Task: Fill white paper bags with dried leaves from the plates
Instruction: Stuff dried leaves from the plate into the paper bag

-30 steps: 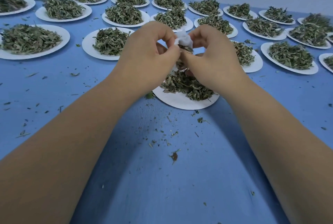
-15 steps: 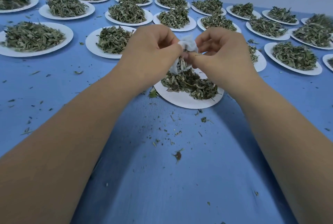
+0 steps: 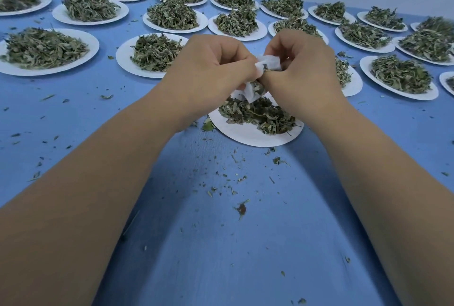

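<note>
A small white paper bag (image 3: pixel 269 62) hangs between my two hands, just above the nearest white plate (image 3: pixel 248 134) with its low heap of dried leaves (image 3: pixel 258 114). My left hand (image 3: pixel 208 69) pinches the bag's left side with curled fingers. My right hand (image 3: pixel 302 67) pinches its right edge, and a few leaves show at the bag's mouth. The bag's lower part (image 3: pixel 249 91) dangles over the leaves, mostly hidden by my fingers.
Several white plates heaped with dried leaves (image 3: pixel 157 52) fill the far half of the blue table (image 3: pixel 221 244) in rows. Leaf crumbs (image 3: pixel 242 208) are scattered over the table between my forearms. A pale wall runs behind the table's far edge.
Both hands with the bag have dropped a little closer to the near plate. The bag's lower part now hangs out below my fingers.
</note>
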Action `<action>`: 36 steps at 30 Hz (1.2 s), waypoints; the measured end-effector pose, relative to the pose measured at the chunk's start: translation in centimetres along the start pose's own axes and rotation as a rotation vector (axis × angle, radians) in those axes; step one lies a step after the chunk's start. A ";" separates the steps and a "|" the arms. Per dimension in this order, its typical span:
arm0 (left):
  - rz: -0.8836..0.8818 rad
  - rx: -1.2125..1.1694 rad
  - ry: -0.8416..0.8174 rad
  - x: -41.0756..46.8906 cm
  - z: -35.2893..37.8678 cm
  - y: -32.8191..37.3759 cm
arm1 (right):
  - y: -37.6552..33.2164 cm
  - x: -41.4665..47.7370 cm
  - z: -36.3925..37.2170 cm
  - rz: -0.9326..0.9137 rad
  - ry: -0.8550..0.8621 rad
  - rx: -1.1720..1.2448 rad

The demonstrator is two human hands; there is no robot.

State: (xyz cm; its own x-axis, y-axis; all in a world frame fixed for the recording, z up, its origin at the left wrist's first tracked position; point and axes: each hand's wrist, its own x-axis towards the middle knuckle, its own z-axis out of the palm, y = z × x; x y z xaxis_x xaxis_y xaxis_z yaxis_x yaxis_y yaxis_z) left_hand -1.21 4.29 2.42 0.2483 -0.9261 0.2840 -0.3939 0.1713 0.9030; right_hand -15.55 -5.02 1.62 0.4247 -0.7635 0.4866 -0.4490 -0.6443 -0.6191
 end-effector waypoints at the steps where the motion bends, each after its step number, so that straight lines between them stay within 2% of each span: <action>1: 0.011 0.017 -0.004 0.0 0.1 -0.1 | -0.1 0.1 0.1 -0.004 0.005 -0.036; 5: 0.062 0.077 0.032 0.3 0.2 -0.5 | -0.3 -0.2 0.6 0.023 0.043 -0.072; 8: 0.103 0.109 0.091 0.5 0.1 -1.0 | -0.5 -0.1 0.3 0.095 0.072 0.051; 11: 0.109 0.257 0.114 0.6 0.2 -1.4 | -0.7 -0.2 0.2 0.156 0.028 0.173; 15: 0.113 0.319 0.164 0.7 0.3 -1.5 | -0.8 -0.3 0.2 0.212 -0.014 0.316; 22: 0.037 0.407 0.264 0.9 -0.1 -1.8 | -1.4 -0.6 0.3 0.193 -0.117 0.328; 26: 0.013 0.312 0.269 0.9 -0.1 -1.8 | -1.5 -0.6 0.5 0.183 -0.055 0.222; 30: -0.072 -0.065 0.172 0.8 0.1 -1.1 | -1.2 -0.6 0.6 0.203 -0.060 0.263; 33: -0.081 -0.046 0.139 0.9 0.0 -1.2 | -1.2 -0.6 0.5 0.228 -0.054 0.326; 36: -0.084 0.036 0.174 1.0 0.1 -1.5 | -1.2 -0.7 0.5 0.211 -0.057 0.223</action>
State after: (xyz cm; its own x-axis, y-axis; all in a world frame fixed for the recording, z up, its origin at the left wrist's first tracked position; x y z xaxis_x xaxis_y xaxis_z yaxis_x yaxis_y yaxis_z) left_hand -0.41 3.08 1.29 0.4293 -0.8643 0.2622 -0.3962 0.0807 0.9146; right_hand -14.90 -3.64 1.69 0.3864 -0.8715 0.3020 -0.3507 -0.4416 -0.8258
